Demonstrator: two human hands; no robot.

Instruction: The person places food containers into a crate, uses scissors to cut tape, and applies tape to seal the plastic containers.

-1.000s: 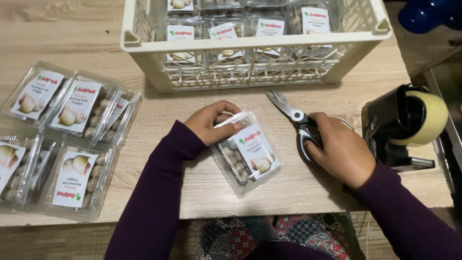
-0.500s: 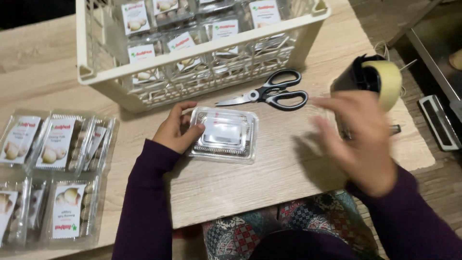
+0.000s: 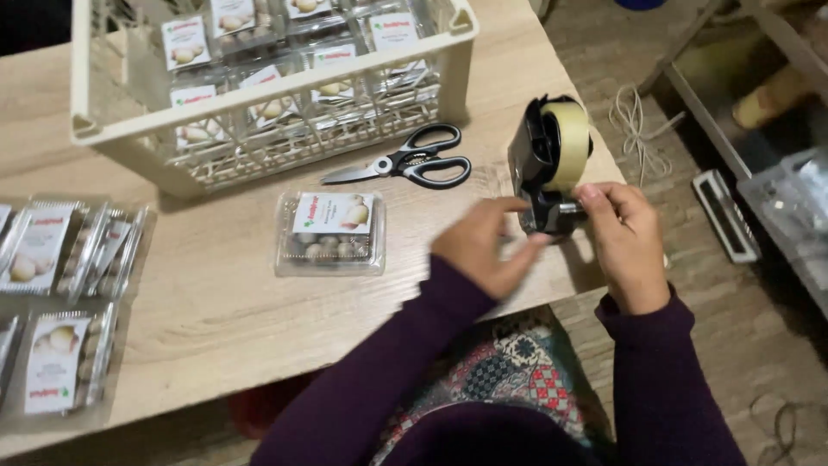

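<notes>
Both hands are closing on the tape dispenser (image 3: 549,164) standing upright at the table's (image 3: 216,302) right edge, the right hand (image 3: 625,237) pinching its base, the left hand (image 3: 481,246) touching its near side.

Two arms in dark purple sleeves reach forward from the lower edge. The left hand (image 3: 479,246) is loosely curled, its fingers (image 3: 509,207) pointing right, blurred. The right hand (image 3: 623,237) is close beside it, knuckles up, fingers (image 3: 595,197) bent and pinching inward toward the left.
</notes>
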